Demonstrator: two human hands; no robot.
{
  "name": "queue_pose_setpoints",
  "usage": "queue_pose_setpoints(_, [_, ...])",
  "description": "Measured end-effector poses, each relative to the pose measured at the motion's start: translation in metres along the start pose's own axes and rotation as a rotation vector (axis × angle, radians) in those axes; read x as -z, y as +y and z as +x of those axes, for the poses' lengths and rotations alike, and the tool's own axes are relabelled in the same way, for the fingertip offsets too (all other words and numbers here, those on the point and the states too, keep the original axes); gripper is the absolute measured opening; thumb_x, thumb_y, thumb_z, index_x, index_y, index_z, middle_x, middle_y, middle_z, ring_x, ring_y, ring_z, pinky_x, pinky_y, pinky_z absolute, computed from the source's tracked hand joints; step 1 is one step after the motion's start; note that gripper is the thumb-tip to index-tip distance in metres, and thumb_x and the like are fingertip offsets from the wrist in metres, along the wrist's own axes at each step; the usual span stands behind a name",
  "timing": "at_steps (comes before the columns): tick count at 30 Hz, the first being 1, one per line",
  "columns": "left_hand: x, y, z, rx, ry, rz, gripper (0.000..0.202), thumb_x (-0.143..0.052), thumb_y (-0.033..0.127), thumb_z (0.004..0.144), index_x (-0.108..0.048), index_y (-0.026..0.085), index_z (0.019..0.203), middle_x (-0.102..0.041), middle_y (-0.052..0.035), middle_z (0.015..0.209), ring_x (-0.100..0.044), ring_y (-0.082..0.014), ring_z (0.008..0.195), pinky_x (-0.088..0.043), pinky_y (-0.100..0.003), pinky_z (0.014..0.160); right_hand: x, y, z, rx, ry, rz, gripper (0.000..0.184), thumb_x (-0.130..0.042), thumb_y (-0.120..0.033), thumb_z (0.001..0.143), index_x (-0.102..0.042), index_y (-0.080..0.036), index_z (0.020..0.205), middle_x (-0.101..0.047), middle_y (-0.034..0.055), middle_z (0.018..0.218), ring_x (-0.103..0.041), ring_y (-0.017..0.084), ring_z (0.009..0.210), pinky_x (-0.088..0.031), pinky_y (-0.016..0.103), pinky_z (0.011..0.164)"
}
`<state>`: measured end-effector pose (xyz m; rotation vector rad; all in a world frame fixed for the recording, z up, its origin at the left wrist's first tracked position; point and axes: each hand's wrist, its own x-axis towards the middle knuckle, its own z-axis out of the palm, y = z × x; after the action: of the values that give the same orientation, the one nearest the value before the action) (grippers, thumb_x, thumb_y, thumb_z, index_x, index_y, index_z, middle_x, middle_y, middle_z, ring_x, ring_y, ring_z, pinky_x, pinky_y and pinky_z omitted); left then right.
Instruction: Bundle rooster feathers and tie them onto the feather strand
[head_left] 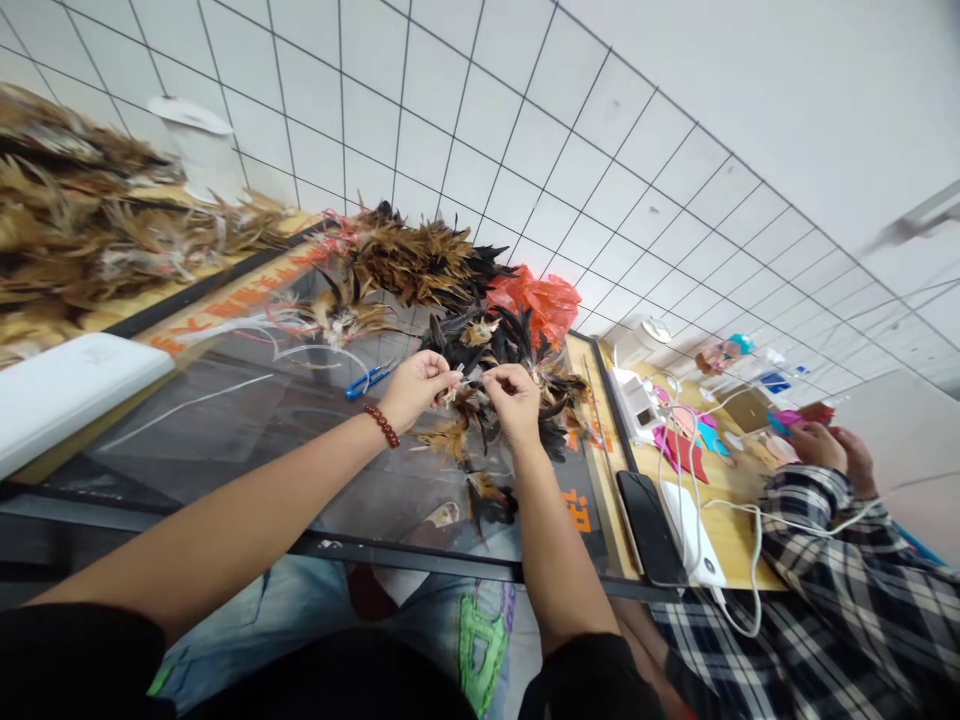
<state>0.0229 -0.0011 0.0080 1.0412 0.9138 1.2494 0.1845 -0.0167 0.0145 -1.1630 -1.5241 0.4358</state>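
Over the glass-topped table, my left hand [421, 390] is closed in a pinch on the pale quill ends of a small bunch of feathers [450, 397]. Close beside it, the thumb and finger of my right hand [515, 400] are pinched together near the same quills. What sits between those right fingertips is too small to make out. Brown and black loose feathers [446, 440] lie below and around both hands. One dark tuft of feathers [489, 497] rests nearer the front edge. Blue-handled pliers or snippers [367, 381] lie left of my left hand.
A thick feather bundle [420, 255] and a red plastic bag [536, 300] are at the back. More feathers [67, 230] fill the left. A white box [82, 390], black phone [651, 525], and white power bank [691, 530] flank me. A co-worker's hands [832, 447] are at right.
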Motion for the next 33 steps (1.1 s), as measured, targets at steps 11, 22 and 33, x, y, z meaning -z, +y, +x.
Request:
queue_pose_setpoints(11, [-0.001,0.004,-0.001,-0.018,-0.007,-0.029,0.035,-0.079,0.034,0.059,-0.051,0.017,0.072,-0.058,0.0043,0.054,-0.043,-0.0049,0.039,-0.031,-0.018,0.040,-0.005,0.015,-0.001,-0.025,-0.201,-0.084,0.021,-0.057,-0.033,0.083,-0.066,-0.019,0.096,-0.065,0.0045,0.093,-0.059,0.013,0.075,-0.050,0.028,0.075])
queue_pose_setpoints(22, [0.001,-0.003,0.001,-0.053,-0.131,0.153,0.018,-0.072,0.031,0.063,-0.069,0.014,0.070,-0.057,0.0008,0.051,-0.046,-0.0084,0.046,-0.035,-0.021,0.046,-0.005,-0.007,-0.003,0.107,-0.088,-0.091,0.015,-0.061,-0.030,0.082,-0.064,-0.019,0.072,-0.060,0.0029,0.079,-0.055,0.014,0.075,-0.047,0.028,0.071])
queue_pose_setpoints(33, [0.004,-0.008,0.003,-0.199,-0.145,0.225,0.019,-0.066,0.034,0.069,-0.063,0.015,0.072,-0.060,0.0000,0.059,-0.048,-0.0091,0.051,-0.038,-0.022,0.050,-0.008,0.012,-0.002,0.009,-0.187,0.002,0.024,-0.055,-0.028,0.086,-0.065,-0.021,0.105,-0.063,0.0050,0.099,-0.058,0.015,0.082,-0.049,0.030,0.079])
